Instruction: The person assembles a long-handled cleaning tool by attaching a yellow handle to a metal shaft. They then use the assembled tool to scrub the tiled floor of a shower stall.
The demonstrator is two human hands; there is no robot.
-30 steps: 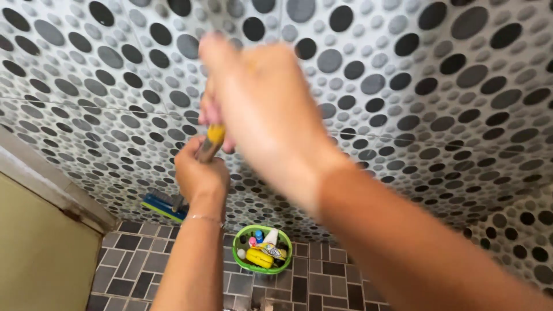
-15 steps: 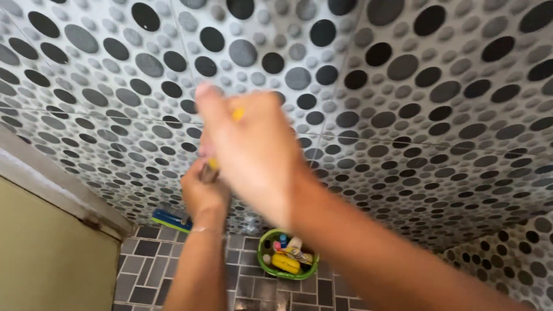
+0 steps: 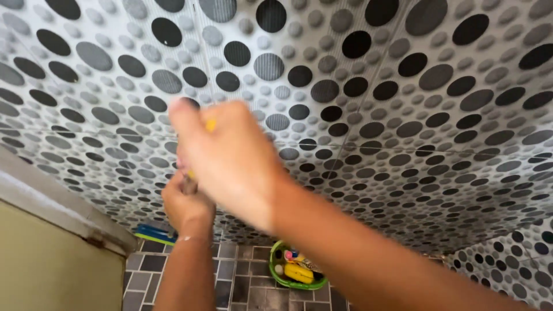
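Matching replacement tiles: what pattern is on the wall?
Black and grey dots of mixed sizes on white wall tiles, clearest in the head view.

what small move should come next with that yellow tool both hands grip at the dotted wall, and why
Probably draw the yellow-handled tool steadily down the grey dot-patterned tile wall: the right hand grips its top and the left hand its lower end, both close against the wall.

You face a white wall (image 3: 403,86) patterned with black and grey dots. Your hands grip a yellow tool handle (image 3: 211,125). Below you, grey floor tiles (image 3: 242,282), a green basket (image 3: 276,275), a blue-green brush (image 3: 154,234).
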